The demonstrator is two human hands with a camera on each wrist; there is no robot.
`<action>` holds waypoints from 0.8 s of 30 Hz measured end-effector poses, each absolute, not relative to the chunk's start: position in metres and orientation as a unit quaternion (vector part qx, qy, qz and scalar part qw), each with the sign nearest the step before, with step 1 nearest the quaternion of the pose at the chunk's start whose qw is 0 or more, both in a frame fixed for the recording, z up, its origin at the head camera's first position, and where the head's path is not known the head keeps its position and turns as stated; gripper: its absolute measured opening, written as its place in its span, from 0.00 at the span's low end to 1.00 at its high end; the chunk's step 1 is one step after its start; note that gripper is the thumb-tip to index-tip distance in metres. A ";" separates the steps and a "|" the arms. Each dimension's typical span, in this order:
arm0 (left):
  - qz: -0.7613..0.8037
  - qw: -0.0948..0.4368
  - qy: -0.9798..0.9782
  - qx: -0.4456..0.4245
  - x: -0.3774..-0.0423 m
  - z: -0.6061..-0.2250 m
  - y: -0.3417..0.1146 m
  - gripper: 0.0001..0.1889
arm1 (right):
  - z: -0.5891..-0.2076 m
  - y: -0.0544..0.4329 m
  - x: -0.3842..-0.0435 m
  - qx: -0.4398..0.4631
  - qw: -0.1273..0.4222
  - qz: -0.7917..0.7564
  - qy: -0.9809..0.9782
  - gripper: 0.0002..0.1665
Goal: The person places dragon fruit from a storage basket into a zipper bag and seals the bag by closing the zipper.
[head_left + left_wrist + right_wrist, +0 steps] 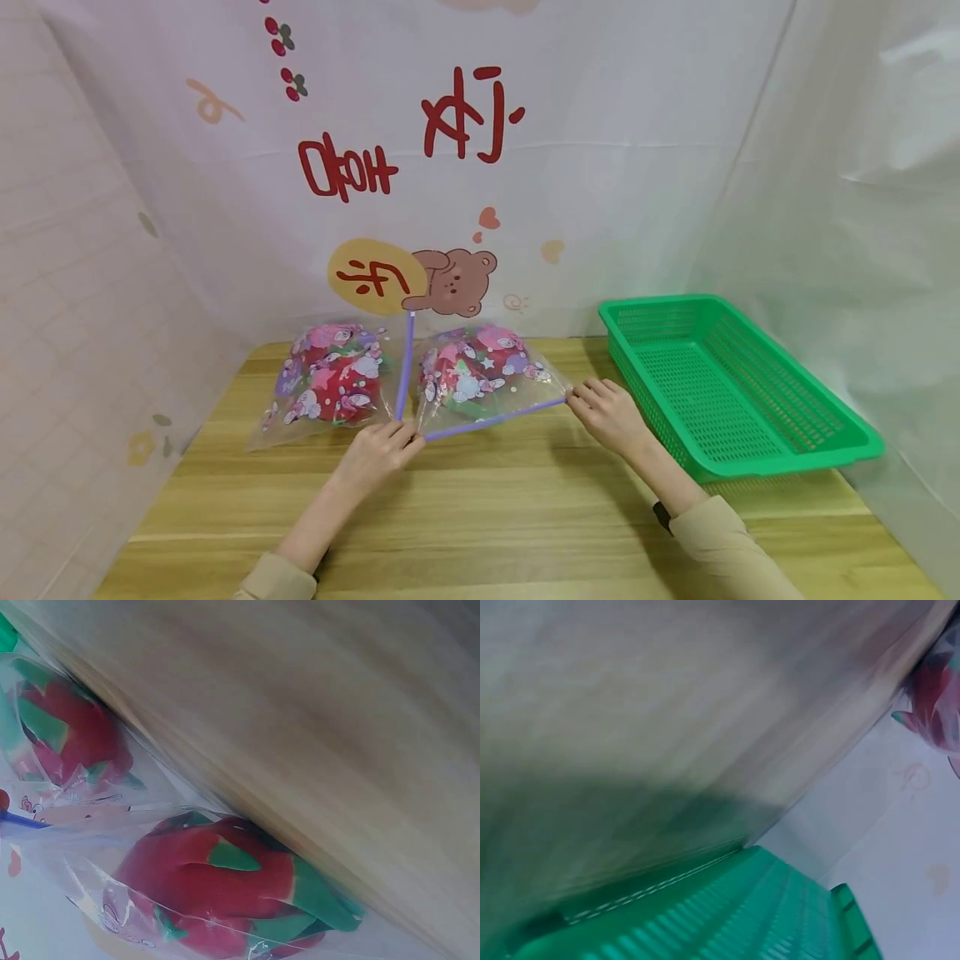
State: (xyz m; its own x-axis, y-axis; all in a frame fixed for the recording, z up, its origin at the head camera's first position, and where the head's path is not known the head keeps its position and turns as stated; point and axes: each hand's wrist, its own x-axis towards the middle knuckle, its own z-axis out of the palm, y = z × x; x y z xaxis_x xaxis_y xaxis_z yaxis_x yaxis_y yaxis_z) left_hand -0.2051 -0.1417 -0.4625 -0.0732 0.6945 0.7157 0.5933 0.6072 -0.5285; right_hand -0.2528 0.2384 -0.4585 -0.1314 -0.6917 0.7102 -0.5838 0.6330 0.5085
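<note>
Two clear zip bags printed with pink and purple cartoon figures lie side by side in the head view, the left bag [330, 379] and the right bag [480, 367]. Each has a purple zip strip along its opening. Red dragon fruits with green scales, one dragon fruit [217, 885] large in the left wrist view, show through the plastic. My left hand [381, 450] pinches the left end of the right bag's zip strip [495, 419], beside the lower end of the left bag's strip. At the strip's other end, my right hand [606, 412] grips the corner, the strip stretched between both hands.
A green slotted plastic basket [780, 462] stands on the right of the wooden table [480, 517], close beside my right forearm. Behind the bags rises a white backdrop [600, 200] with red characters and a bear print.
</note>
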 end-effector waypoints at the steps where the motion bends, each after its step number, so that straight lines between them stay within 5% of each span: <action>1: 0.051 0.519 -0.730 -0.441 -0.205 -0.463 -0.141 0.21 | -0.460 0.242 -0.252 0.422 0.505 -0.057 -0.750 0.21; 18: 0.030 0.516 -0.733 -0.442 -0.202 -0.465 -0.138 0.13 | -0.466 0.249 -0.249 0.393 0.506 -0.063 -0.765 0.20; 24: 0.025 0.515 -0.739 -0.435 -0.203 -0.465 -0.134 0.19 | -0.466 0.252 -0.249 0.388 0.501 -0.048 -0.772 0.17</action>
